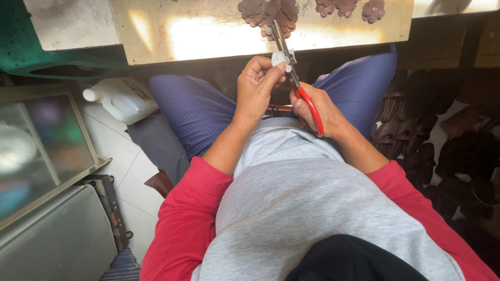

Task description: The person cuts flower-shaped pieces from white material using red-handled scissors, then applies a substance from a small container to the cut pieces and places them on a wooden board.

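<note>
My left hand (256, 86) pinches a small white flower-shaped piece (281, 59) between thumb and fingers, above my lap. My right hand (319, 108) grips red-handled scissors (308, 101); their metal blades (283, 44) point up and away, running beside the white piece and touching it. Both hands are close together in front of the wooden workbench edge (156, 49). Dark brown flower-shaped cutouts (271, 13) lie on the bench just beyond the blade tips.
A white plastic jug (122, 99) lies on the tiled floor at left. A glass-topped case (41, 151) and grey box (52, 239) stand further left. Heaps of dark brown leather pieces (448, 151) lie on the right.
</note>
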